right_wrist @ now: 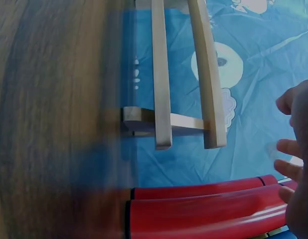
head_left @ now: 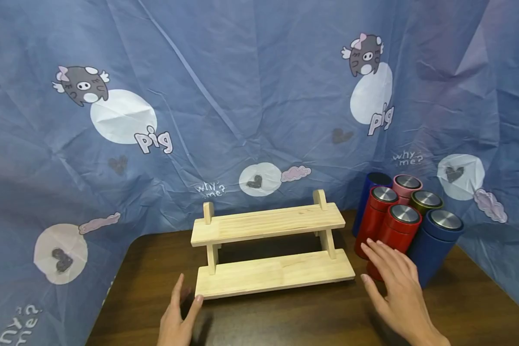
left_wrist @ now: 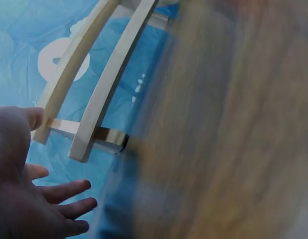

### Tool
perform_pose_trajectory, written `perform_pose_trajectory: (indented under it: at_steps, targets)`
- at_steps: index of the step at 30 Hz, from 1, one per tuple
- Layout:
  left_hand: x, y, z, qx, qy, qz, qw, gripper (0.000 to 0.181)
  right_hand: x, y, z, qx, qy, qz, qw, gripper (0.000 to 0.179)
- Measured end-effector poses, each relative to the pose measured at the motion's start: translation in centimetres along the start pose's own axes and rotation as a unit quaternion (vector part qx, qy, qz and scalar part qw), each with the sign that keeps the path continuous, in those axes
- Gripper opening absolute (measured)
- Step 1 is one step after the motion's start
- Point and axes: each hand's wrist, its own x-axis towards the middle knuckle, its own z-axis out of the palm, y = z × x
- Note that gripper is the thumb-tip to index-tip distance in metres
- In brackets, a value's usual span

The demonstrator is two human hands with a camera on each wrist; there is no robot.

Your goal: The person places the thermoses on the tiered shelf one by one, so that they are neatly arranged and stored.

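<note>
A two-tier rack of pale wood (head_left: 277, 276) stands on the brown table, both shelves bare. Beside its lower left corner is my left hand (head_left: 177, 312), fingers spread and nothing held; the left wrist view shows the same loose fingers (left_wrist: 69, 191). My right hand (head_left: 395, 293) hovers near a group of flasks at the right, fingers extended and holding nothing. Closest to it are a front red flask (head_left: 400, 230) and a dark blue flask (head_left: 437, 245). Whether the right fingertips touch the red flask, I cannot tell. Another red flask (head_left: 374, 216) stands just behind.
Behind the red ones stand a pink flask (head_left: 407, 183), an olive-green flask (head_left: 426, 201) and a deep blue flask (head_left: 372, 187), partly hidden. A blue cloth (head_left: 259, 96) with pig prints hangs behind the table (head_left: 285, 322) and along its sides.
</note>
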Motion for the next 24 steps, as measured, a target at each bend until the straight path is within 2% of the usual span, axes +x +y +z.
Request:
perform_pose_trajectory:
  at_steps: [5,8,12,19,24]
  targets:
    - [-0.3,1.1,-0.4,-0.026,-0.030,-0.018,0.9990,0.079,0.1,0.4,0.5,0.030,0.074,-0.016,0.9967,0.060]
    - [-0.6,1.4,-0.3,-0.031,-0.033,-0.033,0.9984,0.077,0.3,0.4,0.6,0.049,0.116,-0.023,0.9918,0.059]
    - [-0.6,1.1,0.2,-0.036,-0.031,-0.040,0.9981,0.075,0.6,0.1,0.6,0.069,0.153,-0.031,0.9853,0.058]
    - [-0.6,0.6,0.7,-0.065,-0.022,-0.030,0.9972,0.067,1.3,-0.9,0.2,0.086,0.204,-0.040,0.9742,0.054]
    - [-0.6,0.2,0.9,-0.077,-0.007,-0.006,0.9970,0.060,1.8,-1.4,0.0,0.099,0.247,-0.037,0.9632,0.051]
